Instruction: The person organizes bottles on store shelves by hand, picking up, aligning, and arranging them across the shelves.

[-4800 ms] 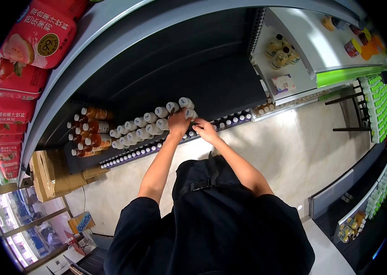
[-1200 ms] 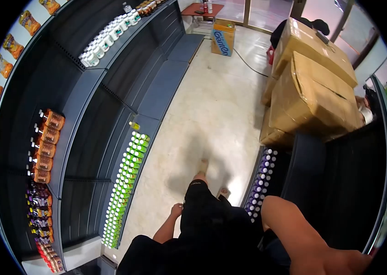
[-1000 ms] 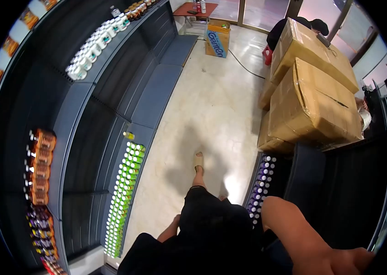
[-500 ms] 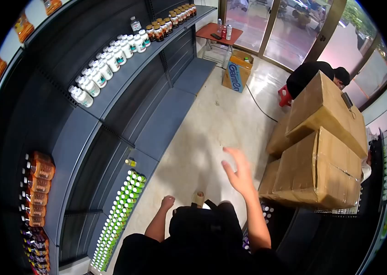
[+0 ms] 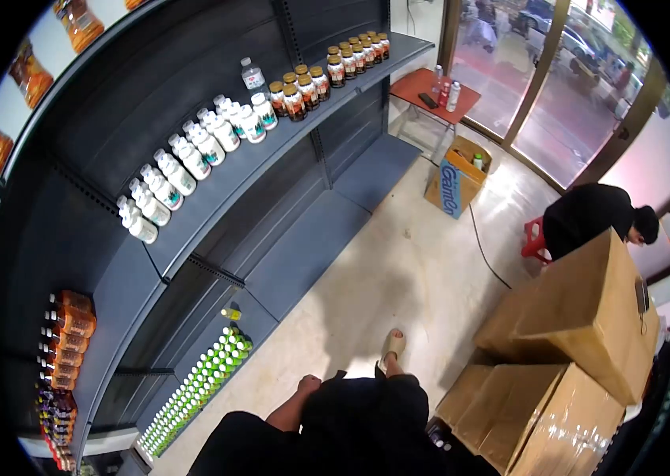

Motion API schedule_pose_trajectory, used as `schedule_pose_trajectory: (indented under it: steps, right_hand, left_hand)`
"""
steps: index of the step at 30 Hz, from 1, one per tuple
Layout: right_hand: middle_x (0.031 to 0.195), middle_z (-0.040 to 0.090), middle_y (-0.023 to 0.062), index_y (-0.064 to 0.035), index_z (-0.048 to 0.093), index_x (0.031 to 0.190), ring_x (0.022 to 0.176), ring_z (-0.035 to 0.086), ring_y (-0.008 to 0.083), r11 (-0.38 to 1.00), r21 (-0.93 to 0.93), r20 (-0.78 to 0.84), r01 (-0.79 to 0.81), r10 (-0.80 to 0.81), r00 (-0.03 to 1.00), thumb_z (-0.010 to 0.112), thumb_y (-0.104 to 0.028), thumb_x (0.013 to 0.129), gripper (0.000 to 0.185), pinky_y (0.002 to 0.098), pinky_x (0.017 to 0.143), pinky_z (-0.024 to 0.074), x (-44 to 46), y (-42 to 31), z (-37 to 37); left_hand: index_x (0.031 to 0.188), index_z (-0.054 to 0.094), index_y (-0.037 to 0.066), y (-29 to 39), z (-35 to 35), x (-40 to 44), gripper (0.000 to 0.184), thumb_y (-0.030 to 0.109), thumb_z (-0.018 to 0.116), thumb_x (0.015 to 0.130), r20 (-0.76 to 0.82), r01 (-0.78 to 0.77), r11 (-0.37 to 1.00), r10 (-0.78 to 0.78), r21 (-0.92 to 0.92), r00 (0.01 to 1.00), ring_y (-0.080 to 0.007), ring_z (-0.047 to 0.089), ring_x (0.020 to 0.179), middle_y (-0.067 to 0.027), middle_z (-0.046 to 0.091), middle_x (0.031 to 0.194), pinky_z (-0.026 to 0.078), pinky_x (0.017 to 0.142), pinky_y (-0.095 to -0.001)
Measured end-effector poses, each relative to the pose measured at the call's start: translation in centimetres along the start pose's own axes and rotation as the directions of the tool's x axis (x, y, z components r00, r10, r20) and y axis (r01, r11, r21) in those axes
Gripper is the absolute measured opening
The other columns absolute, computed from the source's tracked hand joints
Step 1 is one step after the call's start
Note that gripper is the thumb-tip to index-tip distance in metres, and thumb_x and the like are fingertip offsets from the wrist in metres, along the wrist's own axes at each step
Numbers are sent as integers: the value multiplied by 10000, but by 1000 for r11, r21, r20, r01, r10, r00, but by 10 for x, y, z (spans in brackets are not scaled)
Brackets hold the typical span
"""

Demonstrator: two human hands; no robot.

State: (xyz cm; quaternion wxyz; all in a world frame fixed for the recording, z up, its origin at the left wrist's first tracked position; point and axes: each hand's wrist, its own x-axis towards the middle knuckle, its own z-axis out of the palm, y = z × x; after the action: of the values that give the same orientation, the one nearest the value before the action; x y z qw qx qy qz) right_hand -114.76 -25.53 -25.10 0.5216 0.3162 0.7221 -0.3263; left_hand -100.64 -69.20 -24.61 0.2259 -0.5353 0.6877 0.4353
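My left hand hangs low in front of my body, its fingers curled in, with nothing seen in it. It is over the floor, to the right of the green bottles with white caps on the bottom shelf, and touches nothing. My right hand is out of view. White bottles stand in rows on the upper shelf, beside a clear bottle and brown bottles with gold caps. One yellow-green bottle stands behind the green rows.
Large cardboard boxes are stacked at the right. Behind them a person in black bends forward on a red stool. Farther off are an open carton, a red table and glass doors. A cable crosses the floor.
The view has turned to the right and moved forward along the shelves. My right hand, spread in front half a second ago, has left the view. My left hand stays low.
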Motion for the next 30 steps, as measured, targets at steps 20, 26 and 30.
schedule_pose_trajectory:
  steps: [20,26,30]
  right_hand:
    - [1104,688,55,-55,616,1228,985,640,145,225,273,48,935,-974,220,579,-359,1014,373,282,797,501,-84,-761,159]
    - [1166,658,82,3,594,1259,1069,619,149,27,511,226,859,-969,-104,602,-93,986,289,265,924,487,-281,-810,329]
    - [1289,614,113,16,563,1318,1198,569,173,-75,495,184,866,-965,-188,571,-97,1006,332,285,1006,447,-365,-846,393]
  left_hand:
    - [1168,630,32,455,-298,86,219,90,628,956,-710,-940,231,616,-253,342,-166,641,1029,-98,678,1073,510,869,-305]
    - [1285,557,39,485,-493,60,364,61,619,927,-939,-904,412,256,-109,230,-263,593,1122,-138,554,1279,482,929,-360]
    - [1444,408,62,479,-537,94,563,85,626,925,-944,-879,467,240,-93,227,-309,554,1199,-151,455,1401,455,993,-406]
